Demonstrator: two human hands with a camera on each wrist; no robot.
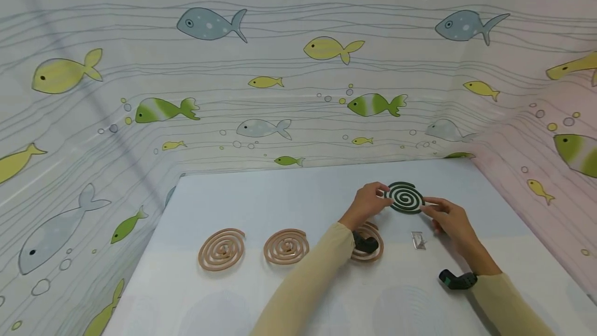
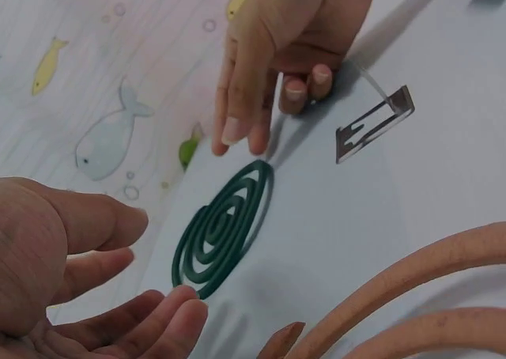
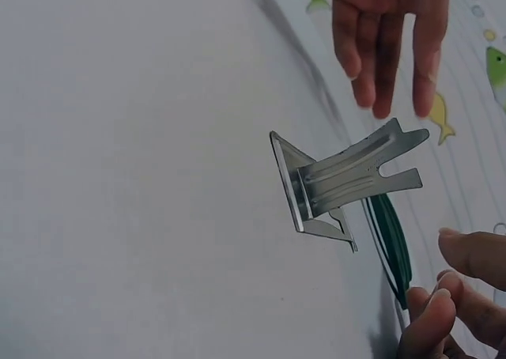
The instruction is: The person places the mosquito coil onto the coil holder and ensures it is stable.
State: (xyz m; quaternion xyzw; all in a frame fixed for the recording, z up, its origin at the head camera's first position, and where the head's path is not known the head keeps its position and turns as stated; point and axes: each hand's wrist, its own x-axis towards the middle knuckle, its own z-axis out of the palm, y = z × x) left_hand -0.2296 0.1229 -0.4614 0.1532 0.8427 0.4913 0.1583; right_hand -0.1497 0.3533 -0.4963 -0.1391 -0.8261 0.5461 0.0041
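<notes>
A green mosquito coil (image 1: 404, 198) is at the far right of the white table, between my two hands. My left hand (image 1: 370, 202) is at its left edge, thumb and fingers spread apart; in the left wrist view its lower fingertips (image 2: 188, 296) meet or nearly meet the rim of the coil (image 2: 220, 228). At the right edge is my right hand (image 1: 450, 222), its extended fingers close to the rim; contact is hard to tell. Nearer me stands a small metal coil stand (image 3: 356, 173) with a forked upright tongue.
Three brown mosquito coils form a row to the left: one (image 1: 221, 249) at the far left, another (image 1: 286, 247) in the middle, and a third (image 1: 373, 257) partly hidden by my left wrist. Fish-patterned walls (image 1: 298, 108) border the table's back and sides.
</notes>
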